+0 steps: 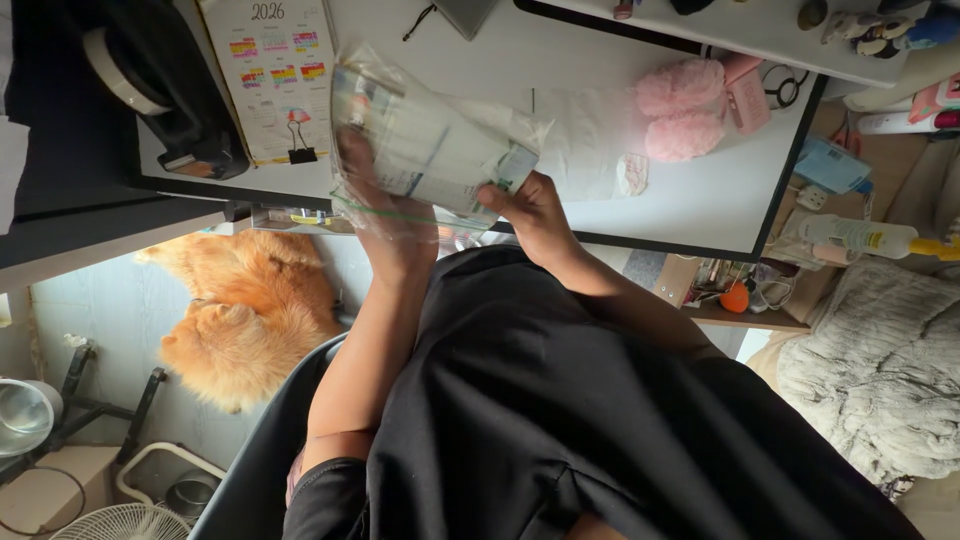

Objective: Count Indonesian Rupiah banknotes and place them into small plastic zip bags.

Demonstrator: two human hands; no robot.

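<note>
Clear plastic makes up the bag (420, 150) that both hands hold just above the near edge of the white tabletop (680, 215). The left hand (385, 215) is inside the bag, so it shows through the plastic, and its fingers are spread against the packet (440, 145) that sits in the bag. The packet is flat, white and pale blue. The right hand (535, 215) pinches the corner of the bag and packet between thumb and fingers. The two hands are close, with the bag between them.

On the tabletop, a calendar (275, 75) with a black clip lies to the left of the bag. Two fluffy pink things (682, 110) lie to the right, well apart from the hands. A small white thing (632, 173) lies near them.

Under the tabletop, a fluffy orange cat (245, 310) lies on the floor. A grey blanket (880, 360) is on the far right.
</note>
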